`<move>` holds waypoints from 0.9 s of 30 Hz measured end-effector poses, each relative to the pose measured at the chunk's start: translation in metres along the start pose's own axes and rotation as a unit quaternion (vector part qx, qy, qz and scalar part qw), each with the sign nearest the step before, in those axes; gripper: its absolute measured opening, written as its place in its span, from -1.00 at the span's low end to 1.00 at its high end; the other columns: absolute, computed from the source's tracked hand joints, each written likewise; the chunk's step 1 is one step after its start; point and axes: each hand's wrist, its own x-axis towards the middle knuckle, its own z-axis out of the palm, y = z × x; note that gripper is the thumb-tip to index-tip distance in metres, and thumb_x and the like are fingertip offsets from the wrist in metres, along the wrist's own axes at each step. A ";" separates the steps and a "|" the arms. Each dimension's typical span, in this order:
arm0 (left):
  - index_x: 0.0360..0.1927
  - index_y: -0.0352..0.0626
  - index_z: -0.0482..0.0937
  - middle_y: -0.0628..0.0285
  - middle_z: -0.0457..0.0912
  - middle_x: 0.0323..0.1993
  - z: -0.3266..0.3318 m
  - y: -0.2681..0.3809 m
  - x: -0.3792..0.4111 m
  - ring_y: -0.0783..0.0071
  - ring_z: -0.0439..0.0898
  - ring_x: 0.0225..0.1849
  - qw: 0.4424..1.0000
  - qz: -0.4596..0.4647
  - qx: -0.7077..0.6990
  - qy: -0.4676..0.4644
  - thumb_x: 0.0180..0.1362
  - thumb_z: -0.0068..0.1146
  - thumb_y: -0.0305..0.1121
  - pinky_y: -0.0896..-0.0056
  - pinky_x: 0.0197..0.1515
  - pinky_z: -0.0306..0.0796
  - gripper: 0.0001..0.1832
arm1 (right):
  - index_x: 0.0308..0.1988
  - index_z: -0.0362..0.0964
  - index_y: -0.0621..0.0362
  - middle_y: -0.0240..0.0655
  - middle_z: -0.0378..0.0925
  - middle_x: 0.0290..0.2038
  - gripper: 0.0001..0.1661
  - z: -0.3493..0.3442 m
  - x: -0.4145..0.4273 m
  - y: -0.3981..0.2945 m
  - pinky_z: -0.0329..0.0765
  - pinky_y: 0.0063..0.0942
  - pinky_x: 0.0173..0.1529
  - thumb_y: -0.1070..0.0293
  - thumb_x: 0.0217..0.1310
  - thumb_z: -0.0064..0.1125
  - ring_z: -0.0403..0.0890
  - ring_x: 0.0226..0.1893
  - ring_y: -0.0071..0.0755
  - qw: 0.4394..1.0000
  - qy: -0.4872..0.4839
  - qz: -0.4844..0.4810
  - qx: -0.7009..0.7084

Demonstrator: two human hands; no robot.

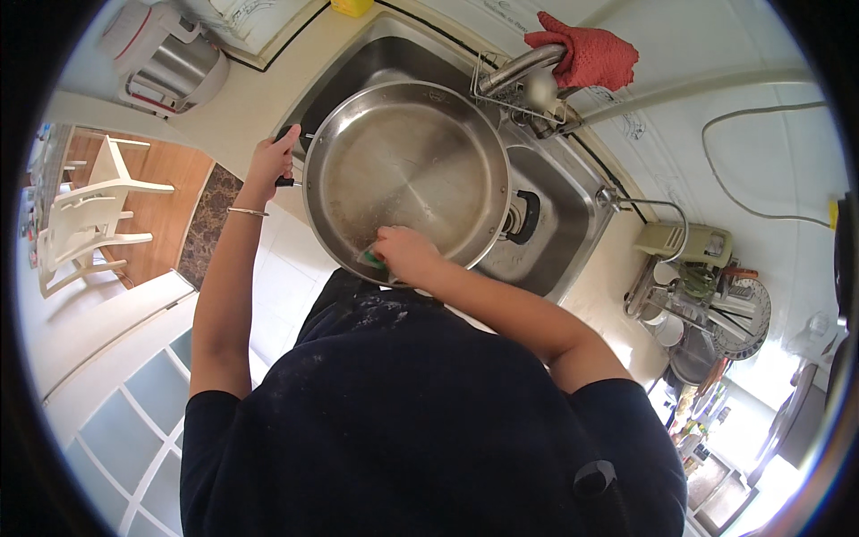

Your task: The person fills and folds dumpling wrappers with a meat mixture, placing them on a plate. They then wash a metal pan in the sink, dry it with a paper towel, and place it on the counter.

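Note:
A large stainless steel pan (409, 161) with two black side handles lies over the double-bowl sink (564, 235). My left hand (273, 160) grips the black handle (288, 134) on the pan's left side. The opposite handle (527, 216) points out over the right bowl and its drain. Inside the pan, at the rim nearest my body, my right hand (406, 252) presses a green scouring pad (371, 259) to the metal. My fingers hide most of the pad. Brownish marks show on the pan's inner surface.
Behind the sink a faucet (520, 67) carries a red cloth (590, 54), beside a wire rack (490, 84). A steel-and-white appliance (174, 67) stands on the left counter. To the right is a dish rack (644, 288) with plates and chopsticks. White chairs (100, 208) stand farther left.

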 end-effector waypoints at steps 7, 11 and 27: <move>-0.64 0.05 0.25 0.56 0.15 -0.76 -0.004 0.002 -0.003 0.71 0.11 -0.77 1.000 0.004 -0.007 -0.026 0.13 0.26 0.02 0.58 -0.67 0.06 -0.51 | -0.48 0.57 0.04 -0.26 0.50 -0.33 -0.92 -0.085 -0.052 0.083 0.53 -0.15 -0.26 0.37 -0.11 0.17 0.59 -0.26 -0.09 0.965 -0.148 0.092 -0.194; -0.65 0.06 0.24 0.57 0.14 -0.77 0.003 0.007 -0.005 0.70 0.10 -0.77 1.000 0.001 -0.011 -0.017 0.13 0.26 0.04 0.57 -0.66 0.05 -0.51 | -0.50 0.56 0.01 -0.24 0.48 -0.35 -0.94 -0.049 -0.046 0.063 0.53 -0.16 -0.22 0.35 -0.08 0.16 0.58 -0.24 -0.10 0.973 -0.184 0.072 -0.117; -0.69 0.03 0.23 0.52 0.16 -0.80 0.000 0.004 -0.001 0.67 0.16 -0.79 0.999 0.011 0.035 -0.010 0.14 0.24 0.06 0.54 -0.68 0.16 -0.47 | -0.43 0.62 0.05 -0.30 0.56 -0.26 -0.88 -0.119 -0.037 0.109 0.45 -0.27 -0.05 0.38 -0.10 0.20 0.54 -0.10 -0.21 0.920 -0.152 0.092 -0.349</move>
